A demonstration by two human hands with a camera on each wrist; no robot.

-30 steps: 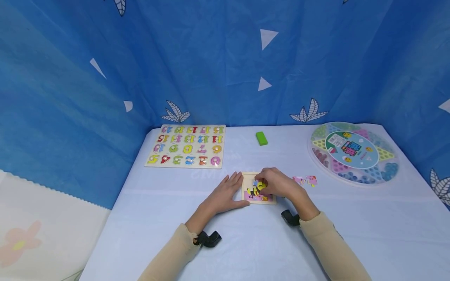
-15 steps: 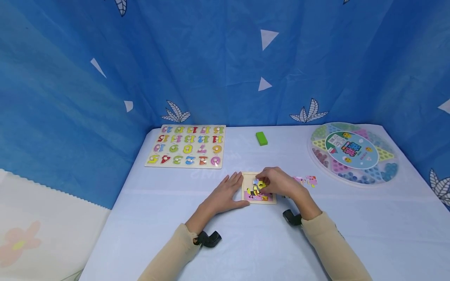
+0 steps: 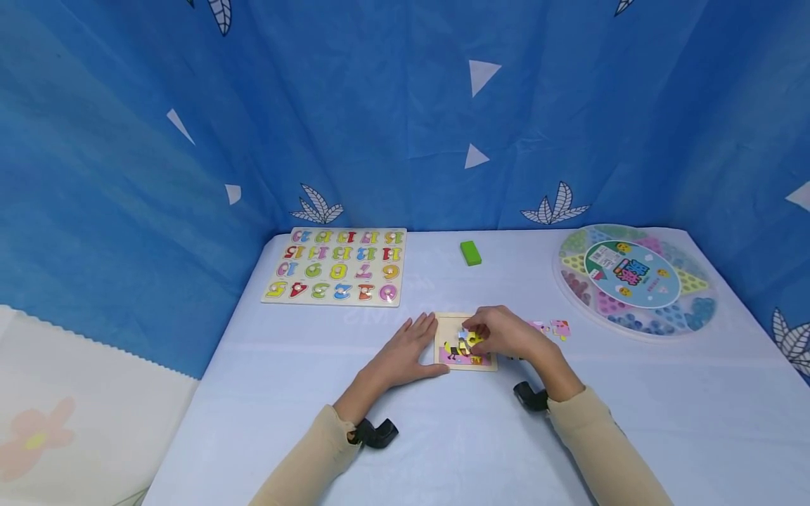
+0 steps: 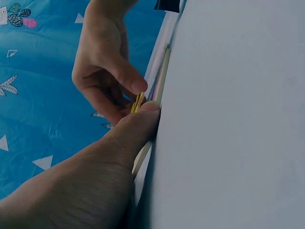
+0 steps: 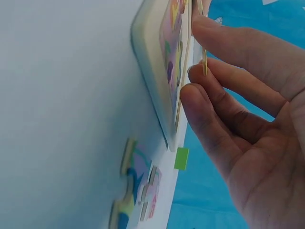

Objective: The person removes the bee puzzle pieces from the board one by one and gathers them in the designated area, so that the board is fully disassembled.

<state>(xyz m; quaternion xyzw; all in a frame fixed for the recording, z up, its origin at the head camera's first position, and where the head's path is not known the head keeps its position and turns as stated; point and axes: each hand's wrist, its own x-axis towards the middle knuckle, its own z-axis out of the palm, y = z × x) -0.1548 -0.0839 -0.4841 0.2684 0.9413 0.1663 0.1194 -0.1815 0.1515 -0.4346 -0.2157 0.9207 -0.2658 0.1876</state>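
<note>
A small square wooden jigsaw tray (image 3: pixel 451 316) with a bee picture lies flat on the table. My left hand (image 3: pixel 405 355) rests along its left side, fingers spread and straight, the thumb at the near edge. Over the tray, my right hand (image 3: pixel 506 333) pinches a thin yellow jigsaw piece (image 4: pixel 137 102) between thumb and fingers. Seen from the right wrist, the piece (image 5: pixel 204 64) stands on edge, just off the tray's face. Pink and yellow pieces fill the tray's near part; bare wood shows at its upper left. The right hand covers the tray's right part.
Loose jigsaw pieces (image 3: pixel 560 328) lie right of the tray, partly behind the right hand. A green block (image 3: pixel 471 253) sits farther back. At back left is a number puzzle board (image 3: pixel 335 267); at back right, a round bead case (image 3: pixel 633 281). A blue curtain (image 3: pixel 405 112) hangs behind.
The right wrist has shifted slightly to the right, and the piece in its fingers has turned a little over the tray. The left hand has kept its place.
</note>
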